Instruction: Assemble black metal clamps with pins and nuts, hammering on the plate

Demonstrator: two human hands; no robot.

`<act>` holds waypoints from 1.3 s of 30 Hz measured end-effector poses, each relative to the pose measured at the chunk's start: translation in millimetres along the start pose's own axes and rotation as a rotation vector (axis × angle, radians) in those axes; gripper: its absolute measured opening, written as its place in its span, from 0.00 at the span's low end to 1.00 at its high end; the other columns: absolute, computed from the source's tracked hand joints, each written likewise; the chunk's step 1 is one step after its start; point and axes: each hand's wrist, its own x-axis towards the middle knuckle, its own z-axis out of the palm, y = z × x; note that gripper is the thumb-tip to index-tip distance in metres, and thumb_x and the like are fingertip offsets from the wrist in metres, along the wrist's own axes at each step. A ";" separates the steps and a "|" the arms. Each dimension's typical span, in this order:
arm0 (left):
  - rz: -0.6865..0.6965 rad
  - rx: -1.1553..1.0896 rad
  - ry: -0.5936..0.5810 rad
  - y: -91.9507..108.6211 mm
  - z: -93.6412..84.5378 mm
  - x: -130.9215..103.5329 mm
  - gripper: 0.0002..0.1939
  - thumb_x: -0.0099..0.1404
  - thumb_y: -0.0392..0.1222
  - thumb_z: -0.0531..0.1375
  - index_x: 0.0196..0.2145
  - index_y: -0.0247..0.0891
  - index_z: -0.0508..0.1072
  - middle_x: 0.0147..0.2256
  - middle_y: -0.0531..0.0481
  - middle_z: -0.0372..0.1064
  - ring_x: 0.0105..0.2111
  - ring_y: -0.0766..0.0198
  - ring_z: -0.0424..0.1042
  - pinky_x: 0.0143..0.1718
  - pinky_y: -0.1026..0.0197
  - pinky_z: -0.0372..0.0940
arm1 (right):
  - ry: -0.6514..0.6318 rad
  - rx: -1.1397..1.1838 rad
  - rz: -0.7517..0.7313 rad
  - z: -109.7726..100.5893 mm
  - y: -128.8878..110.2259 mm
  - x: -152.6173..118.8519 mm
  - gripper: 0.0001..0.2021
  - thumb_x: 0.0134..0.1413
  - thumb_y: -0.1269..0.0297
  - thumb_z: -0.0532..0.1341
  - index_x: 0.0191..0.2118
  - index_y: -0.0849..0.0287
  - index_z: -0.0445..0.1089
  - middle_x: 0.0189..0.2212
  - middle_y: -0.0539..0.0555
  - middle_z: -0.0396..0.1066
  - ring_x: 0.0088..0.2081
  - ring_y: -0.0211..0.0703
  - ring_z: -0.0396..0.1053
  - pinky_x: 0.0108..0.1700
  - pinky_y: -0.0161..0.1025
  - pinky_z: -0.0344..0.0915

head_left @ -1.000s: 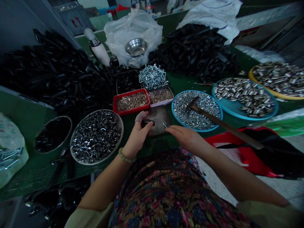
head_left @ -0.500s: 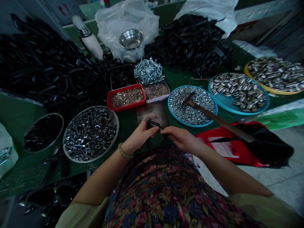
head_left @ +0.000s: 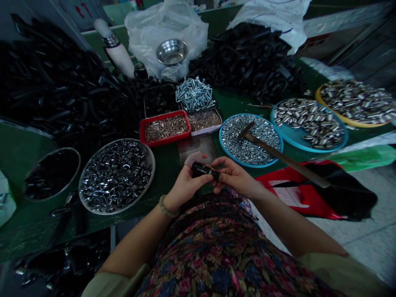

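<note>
Between both hands, above the near edge of the green table, is a black part [head_left: 201, 169] with a dark shiny end; its exact kind I cannot make out. My left hand [head_left: 189, 180] is closed around it, thumb along its side, with a pale wrap on one finger and a bead bracelet at the wrist. My right hand [head_left: 233, 176] pinches the right end of the part with bent fingers. Just beyond the hands a flat metal plate [head_left: 201, 146] lies on the table.
A hammer [head_left: 278, 153] lies across a blue tray of small metal pieces [head_left: 230, 123] and a red and black bag [head_left: 293, 194]. A round tray of metal rings [head_left: 117, 177] stands left. Behind are a red screw tray [head_left: 142, 133], bolts [head_left: 194, 94] and black part heaps [head_left: 247, 57].
The black part has turned so that its thicker end shows between my hands. My right fingers have spread and shifted around its end. The view has tilted slightly.
</note>
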 end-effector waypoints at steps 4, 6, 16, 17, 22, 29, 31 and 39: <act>0.010 0.010 -0.018 -1.8 -3.2 -0.4 0.26 0.58 0.43 0.65 0.52 0.43 0.61 0.38 0.51 0.70 0.34 0.65 0.71 0.42 0.60 0.66 | 0.046 0.056 0.019 13.0 4.7 6.4 0.24 0.50 0.55 0.67 0.46 0.55 0.55 0.27 0.47 0.74 0.25 0.38 0.75 0.28 0.34 0.72; 0.022 0.080 -0.022 -1.8 -8.0 -0.7 0.31 0.58 0.44 0.65 0.56 0.44 0.58 0.41 0.49 0.69 0.38 0.63 0.71 0.43 0.59 0.66 | 0.114 0.052 0.021 19.9 6.9 9.0 0.24 0.49 0.54 0.67 0.44 0.54 0.54 0.26 0.45 0.73 0.24 0.38 0.75 0.28 0.35 0.72; 0.270 1.097 -0.080 16.0 -55.4 30.0 0.34 0.62 0.37 0.56 0.64 0.36 0.52 0.58 0.37 0.59 0.58 0.50 0.60 0.61 0.48 0.52 | 0.101 -1.196 -0.315 9.5 -63.8 130.4 0.07 0.58 0.63 0.58 0.38 0.61 0.68 0.37 0.57 0.72 0.39 0.44 0.72 0.44 0.44 0.67; 0.312 1.231 -0.128 9.9 -55.6 37.6 0.34 0.60 0.37 0.58 0.63 0.34 0.54 0.58 0.36 0.60 0.58 0.49 0.59 0.62 0.46 0.48 | 0.091 -1.416 -0.364 11.0 -68.4 155.7 0.07 0.58 0.66 0.57 0.38 0.63 0.69 0.40 0.60 0.72 0.43 0.47 0.71 0.47 0.46 0.66; 0.445 1.591 -0.187 -24.0 -52.1 56.8 0.26 0.61 0.40 0.58 0.56 0.32 0.63 0.57 0.33 0.62 0.59 0.49 0.57 0.65 0.39 0.35 | 0.003 -1.948 -0.258 25.0 -61.9 236.8 0.10 0.57 0.71 0.56 0.39 0.70 0.72 0.41 0.70 0.72 0.45 0.54 0.70 0.47 0.46 0.63; 0.408 1.524 0.039 -22.9 -48.1 35.7 0.23 0.60 0.42 0.59 0.54 0.48 0.65 0.56 0.48 0.65 0.58 0.51 0.57 0.63 0.34 0.26 | 0.086 -1.889 -0.342 26.2 -63.4 233.2 0.13 0.59 0.69 0.52 0.46 0.69 0.67 0.42 0.68 0.73 0.43 0.54 0.70 0.44 0.45 0.62; 0.382 1.471 0.097 -23.1 -45.3 34.7 0.25 0.59 0.42 0.60 0.55 0.48 0.63 0.52 0.49 0.68 0.57 0.50 0.57 0.63 0.34 0.23 | 0.161 -1.735 -0.360 19.1 -68.3 217.9 0.13 0.60 0.68 0.51 0.48 0.67 0.66 0.38 0.63 0.74 0.39 0.49 0.70 0.41 0.42 0.62; 0.308 1.297 0.178 -32.5 -46.7 40.8 0.32 0.54 0.43 0.60 0.56 0.40 0.57 0.52 0.44 0.66 0.52 0.51 0.62 0.56 0.46 0.49 | 0.019 -1.195 -0.092 -34.2 -44.8 116.5 0.09 0.56 0.71 0.57 0.40 0.61 0.73 0.32 0.52 0.74 0.33 0.39 0.70 0.38 0.37 0.64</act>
